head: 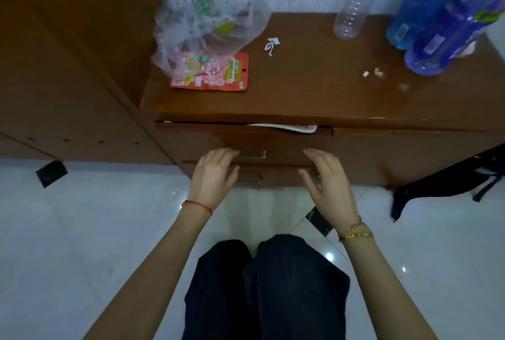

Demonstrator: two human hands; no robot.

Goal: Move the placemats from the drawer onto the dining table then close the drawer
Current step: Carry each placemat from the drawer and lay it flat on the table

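A brown wooden cabinet has its top drawer [246,140] pulled out only a crack. A white edge of a placemat [287,128] shows in the gap under the cabinet top. My left hand [211,175] is open, its fingertips at the drawer's metal handle [252,156]. My right hand [326,178] is open too, fingers straight, just in front of the drawer's right part. Neither hand holds anything. A second drawer with its own handle [250,177] lies below, between my hands.
On the cabinet top [314,85] lie a clear plastic bag [202,14], a red snack packet [213,73], paper scraps [272,45], an empty clear bottle [352,11] and blue bottles [442,17]. A black bag [448,183] hangs at the right. White tiled floor below; my knees [262,285] are close.
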